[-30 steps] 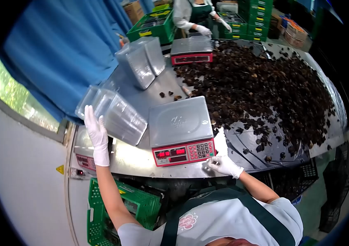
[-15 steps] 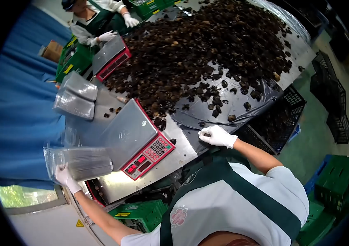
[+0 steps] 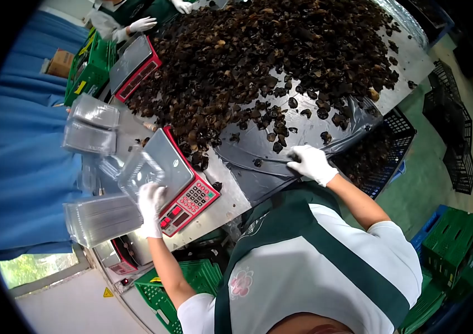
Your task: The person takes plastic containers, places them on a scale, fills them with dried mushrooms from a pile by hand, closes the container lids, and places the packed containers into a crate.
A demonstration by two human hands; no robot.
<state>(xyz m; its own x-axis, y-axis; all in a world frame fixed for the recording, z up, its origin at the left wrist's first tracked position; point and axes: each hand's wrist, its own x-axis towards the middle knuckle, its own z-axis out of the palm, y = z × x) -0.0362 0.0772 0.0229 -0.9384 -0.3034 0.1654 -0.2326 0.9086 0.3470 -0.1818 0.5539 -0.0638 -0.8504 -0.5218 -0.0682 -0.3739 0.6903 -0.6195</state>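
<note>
My left hand (image 3: 152, 207), in a white glove, is closed on the near edge of a clear plastic tray (image 3: 141, 170) over the plate of the near red-edged scale (image 3: 178, 158). A stack of clear trays (image 3: 103, 219) stands left of that hand. My right hand (image 3: 311, 163), also gloved, is over the black plastic sheet (image 3: 259, 181) near the table's front edge. Its fingers are apart and nothing shows in them. Beyond it, loose dark brown pieces (image 3: 281, 50) form a broad heap.
A second scale (image 3: 133, 67) and more stacked clear trays (image 3: 89, 133) are at the back left. A co-worker's gloved hand (image 3: 142, 24) is near that scale. Green crates (image 3: 178, 284) stand below the table at left, and a black crate (image 3: 395, 145) is at right.
My left hand has left the tray stack and moved right, now with one tray over the scale. My right hand has shifted slightly up and right, and its fingers have opened.
</note>
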